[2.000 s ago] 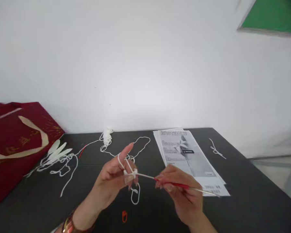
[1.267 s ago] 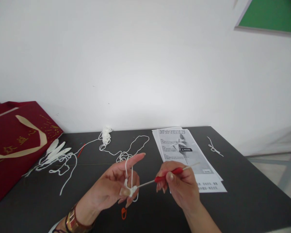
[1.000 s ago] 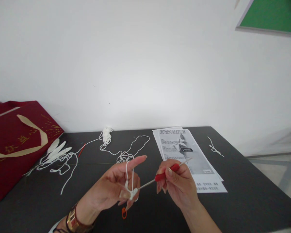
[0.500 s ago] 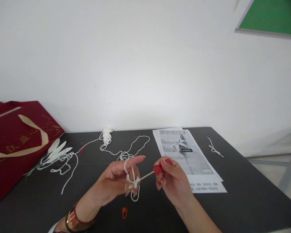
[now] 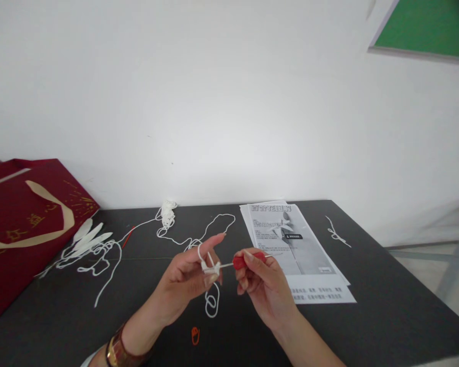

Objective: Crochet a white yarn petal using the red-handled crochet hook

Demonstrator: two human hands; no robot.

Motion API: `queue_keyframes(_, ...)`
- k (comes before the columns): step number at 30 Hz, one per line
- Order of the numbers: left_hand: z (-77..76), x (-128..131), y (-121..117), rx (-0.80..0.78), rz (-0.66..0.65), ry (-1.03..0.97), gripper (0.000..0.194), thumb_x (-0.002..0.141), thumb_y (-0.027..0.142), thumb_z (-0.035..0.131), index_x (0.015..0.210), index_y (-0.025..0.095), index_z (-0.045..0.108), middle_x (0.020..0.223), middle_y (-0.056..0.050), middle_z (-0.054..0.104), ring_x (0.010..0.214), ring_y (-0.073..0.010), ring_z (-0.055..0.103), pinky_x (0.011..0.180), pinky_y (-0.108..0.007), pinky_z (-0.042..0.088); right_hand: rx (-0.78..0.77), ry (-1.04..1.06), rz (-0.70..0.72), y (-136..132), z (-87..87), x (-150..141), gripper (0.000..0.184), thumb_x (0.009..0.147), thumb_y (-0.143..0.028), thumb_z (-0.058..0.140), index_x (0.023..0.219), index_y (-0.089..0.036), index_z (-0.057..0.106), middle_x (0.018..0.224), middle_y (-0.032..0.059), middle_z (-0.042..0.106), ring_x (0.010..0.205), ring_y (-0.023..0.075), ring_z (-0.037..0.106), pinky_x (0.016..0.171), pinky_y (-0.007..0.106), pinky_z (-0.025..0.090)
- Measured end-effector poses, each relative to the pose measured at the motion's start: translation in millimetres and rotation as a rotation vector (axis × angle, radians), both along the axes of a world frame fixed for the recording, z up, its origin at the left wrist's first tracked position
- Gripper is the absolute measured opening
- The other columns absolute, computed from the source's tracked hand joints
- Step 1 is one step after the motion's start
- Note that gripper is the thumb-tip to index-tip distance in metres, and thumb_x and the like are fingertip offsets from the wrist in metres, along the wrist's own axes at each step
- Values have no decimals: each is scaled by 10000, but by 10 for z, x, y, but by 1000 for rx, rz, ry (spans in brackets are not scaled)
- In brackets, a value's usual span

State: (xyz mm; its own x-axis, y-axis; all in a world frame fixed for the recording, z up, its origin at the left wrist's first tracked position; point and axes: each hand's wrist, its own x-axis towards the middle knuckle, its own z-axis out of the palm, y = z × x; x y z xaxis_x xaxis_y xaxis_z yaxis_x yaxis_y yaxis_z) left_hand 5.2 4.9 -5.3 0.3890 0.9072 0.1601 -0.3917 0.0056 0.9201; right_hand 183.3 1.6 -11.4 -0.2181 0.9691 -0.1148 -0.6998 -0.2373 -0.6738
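Between thumb and fingers, my left hand (image 5: 187,278) pinches a small piece of white crochet work (image 5: 213,268). White yarn (image 5: 211,306) loops over its raised index finger and hangs in a curl below the hand. My right hand (image 5: 265,285) is closed around the red handle of a crochet hook (image 5: 239,262). The hook's thin shaft points left and meets the crochet work; its tip is hidden there. On the table below my left hand lies an orange stitch marker (image 5: 195,336).
A dark red bag (image 5: 19,239) stands at the left beside white crocheted petals (image 5: 87,237). A bundle of white yarn (image 5: 168,213) lies by the wall. Printed sheets (image 5: 309,255) lie behind my right hand. A short knotted yarn piece (image 5: 337,235) is at the right.
My right hand and the hook have moved left, closer to my left hand. The shaft now lies flatter, and the crochet work sits a little higher. The hanging yarn loop has twisted.
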Motion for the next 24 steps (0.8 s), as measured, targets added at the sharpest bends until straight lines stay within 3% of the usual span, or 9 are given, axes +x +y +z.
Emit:
queue_keyframes(6, 80, -42, 2, 362, 206, 387, 472, 809, 169, 695, 1254, 317, 648, 925, -47, 572, 892, -205, 531, 815, -332, 436, 41, -29, -30, -19, 16, -28, 189, 756, -297, 786, 784, -117, 739, 554, 17, 702, 402, 88, 611, 414, 167, 560)
queue_keyframes(9, 94, -21, -15, 425, 276, 466, 441, 842, 140, 646, 1231, 347, 657, 972, -49, 587, 925, -201, 543, 819, -317, 442, 66, -42, -50, -25, 30, -26, 193, 766, -308, 774, 800, -120, 746, 576, 31, 715, 416, 97, 620, 423, 178, 567)
queue_keyframes(12, 94, 1, -31, 347, 319, 469, 411, 850, 145, 639, 1197, 363, 680, 926, -29, 632, 889, -185, 571, 798, -291, 446, 80, -51, -51, -23, 34, -9, 192, 782, -312, 757, 822, -124, 749, 598, 43, 727, 431, 104, 631, 432, 181, 568)
queue_keyframes(15, 92, 17, -30, 141, 342, 393, 382, 806, 186, 707, 1155, 340, 712, 804, -5, 630, 813, -169, 578, 771, -280, 453, 79, -55, -41, -15, 25, 9, 189, 796, -309, 743, 831, -123, 749, 605, 44, 729, 435, 101, 632, 440, 179, 567)
queue_keyframes(19, 93, 29, -13, -142, 269, 200, 508, 713, 198, 803, 1196, 308, 690, 711, 26, 589, 676, -123, 548, 697, -264, 462, 47, -47, -21, 2, 3, 29, 191, 791, -304, 748, 834, -118, 748, 605, 46, 730, 434, 102, 631, 440, 180, 568)
queue_keyframes(24, 126, 41, 0, -297, 268, 34, 573, 624, 143, 853, 1156, 301, 712, 673, 33, 614, 652, -109, 570, 695, -253, 468, -36, 14, -8, 51, -26, 65, 192, 761, -280, 769, 824, -100, 747, 584, 34, 717, 427, 89, 613, 429, 165, 568)
